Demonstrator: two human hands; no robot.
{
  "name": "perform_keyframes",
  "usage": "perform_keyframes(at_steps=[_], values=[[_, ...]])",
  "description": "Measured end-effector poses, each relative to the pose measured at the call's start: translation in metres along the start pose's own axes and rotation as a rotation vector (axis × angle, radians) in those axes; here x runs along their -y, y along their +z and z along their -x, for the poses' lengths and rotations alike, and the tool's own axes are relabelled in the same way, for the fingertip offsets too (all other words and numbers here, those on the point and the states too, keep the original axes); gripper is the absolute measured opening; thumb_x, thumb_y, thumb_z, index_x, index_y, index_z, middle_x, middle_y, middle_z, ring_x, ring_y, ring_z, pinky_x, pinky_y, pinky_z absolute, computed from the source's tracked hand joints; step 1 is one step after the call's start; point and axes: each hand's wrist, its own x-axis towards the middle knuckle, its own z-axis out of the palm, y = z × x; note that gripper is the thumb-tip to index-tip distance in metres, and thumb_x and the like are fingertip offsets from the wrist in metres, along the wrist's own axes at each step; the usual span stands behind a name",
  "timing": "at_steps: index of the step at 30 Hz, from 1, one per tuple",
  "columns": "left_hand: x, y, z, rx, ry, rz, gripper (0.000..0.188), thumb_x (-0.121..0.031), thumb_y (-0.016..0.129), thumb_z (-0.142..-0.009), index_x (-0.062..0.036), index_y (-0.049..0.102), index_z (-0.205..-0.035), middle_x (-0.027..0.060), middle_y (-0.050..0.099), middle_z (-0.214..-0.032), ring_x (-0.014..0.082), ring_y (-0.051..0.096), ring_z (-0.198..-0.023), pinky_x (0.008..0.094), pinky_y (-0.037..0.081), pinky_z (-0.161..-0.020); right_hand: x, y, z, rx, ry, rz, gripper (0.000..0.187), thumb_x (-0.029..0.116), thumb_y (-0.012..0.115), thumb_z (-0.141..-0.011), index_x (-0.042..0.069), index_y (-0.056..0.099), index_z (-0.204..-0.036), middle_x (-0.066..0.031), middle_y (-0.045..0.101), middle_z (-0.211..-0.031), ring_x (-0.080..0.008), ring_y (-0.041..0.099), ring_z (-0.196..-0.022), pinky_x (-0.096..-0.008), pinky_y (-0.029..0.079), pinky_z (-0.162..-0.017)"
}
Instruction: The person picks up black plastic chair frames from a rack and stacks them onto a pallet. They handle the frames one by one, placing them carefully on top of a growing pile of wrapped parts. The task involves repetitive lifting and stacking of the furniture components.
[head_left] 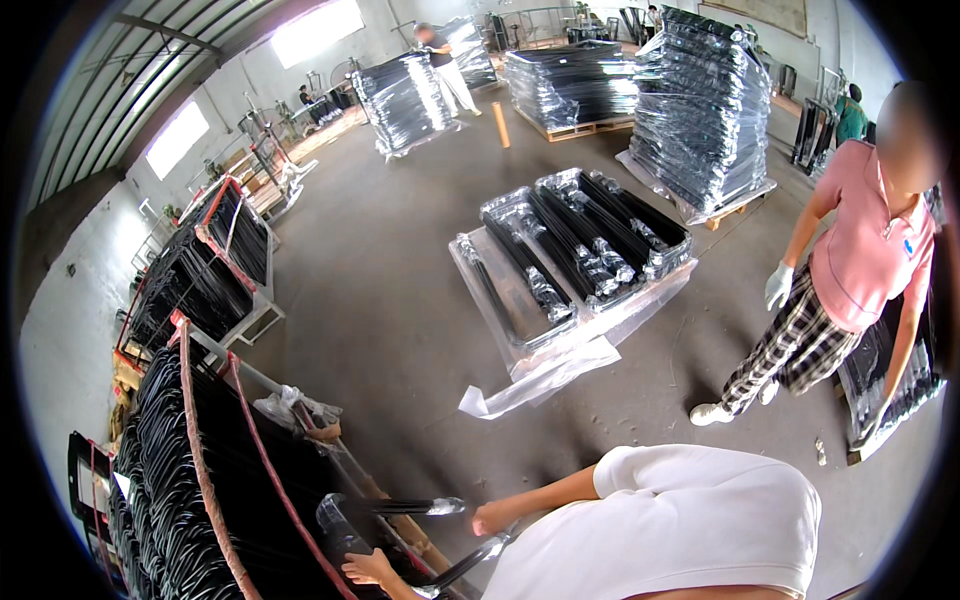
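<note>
Low in front of me is a black metal frame (400, 505) with clear plastic film around its corners and bar ends. My right hand (490, 518) is curled closed at the frame's right end, between two wrapped bars. My bare left hand (370, 568) lies beside the film-covered left end, its fingers spread apart. My white sleeve and shirt (670, 520) fill the lower right and hide part of the lower bar. Close on the left, a packed row of similar black frames (175, 480) leans in a rack with red-wrapped bars (205, 470).
A pallet (580, 325) with film-wrapped black frames lies on the floor ahead. Taller wrapped stacks (700, 110) stand behind it. On the right, a person in a pink shirt (865, 235) touches another wrapped stack (895, 370). A second rack (200, 265) stands far left.
</note>
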Motion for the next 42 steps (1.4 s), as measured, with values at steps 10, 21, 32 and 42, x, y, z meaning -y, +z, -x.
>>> perform_keyframes(at_steps=[10, 21, 32, 42], values=[[-0.019, 0.018, 0.024, -0.101, 0.136, 0.19, 0.067, -0.044, 0.055, -0.073, 0.0013, 0.03, -0.116, 0.0207, 0.043, -0.108, 0.0366, 0.05, -0.092, 0.0451, 0.044, -0.074, 0.013, -0.002, 0.01, -0.191, -0.016, -0.147, 0.021, 0.012, 0.046, -0.07, 0.006, 0.06, -0.085, -0.0077, 0.06, -0.066, -0.0168, 0.059, -0.06, -0.0304, 0.047, -0.057], [-0.04, 0.026, 0.029, -0.122, 0.087, 0.32, 0.059, -0.052, 0.036, -0.082, -0.0011, 0.035, -0.112, 0.0189, 0.047, -0.098, 0.035, 0.056, -0.082, 0.0436, 0.047, -0.063, 0.012, 0.013, 0.012, -0.174, 0.013, 0.048, 0.022, 0.015, 0.046, -0.074, 0.008, 0.06, -0.089, -0.0095, 0.062, -0.081, -0.0212, 0.059, -0.074, -0.0328, 0.045, -0.066], [-0.054, 0.027, 0.037, -0.11, 0.094, 0.376, 0.056, -0.048, 0.038, -0.082, -0.0024, 0.034, -0.114, 0.0174, 0.047, -0.098, 0.0342, 0.054, -0.084, 0.0432, 0.047, -0.067, 0.015, 0.024, 0.009, -0.078, 0.004, 0.099, 0.023, 0.013, 0.046, -0.073, 0.008, 0.06, -0.09, -0.0083, 0.061, -0.08, -0.021, 0.058, -0.072, -0.0325, 0.045, -0.065], [-0.02, 0.071, -0.016, 0.376, 0.18, 1.387, 0.042, -0.024, 0.064, -0.072, 0.008, 0.054, -0.096, 0.0156, 0.059, -0.089, 0.0243, 0.058, -0.074, 0.0341, 0.046, -0.067, 0.018, 0.039, 0.012, -0.074, -0.013, -0.016, 0.023, 0.011, 0.045, -0.073, 0.007, 0.059, -0.091, -0.0064, 0.059, -0.07, -0.0159, 0.056, -0.061, -0.0308, 0.045, -0.056]])
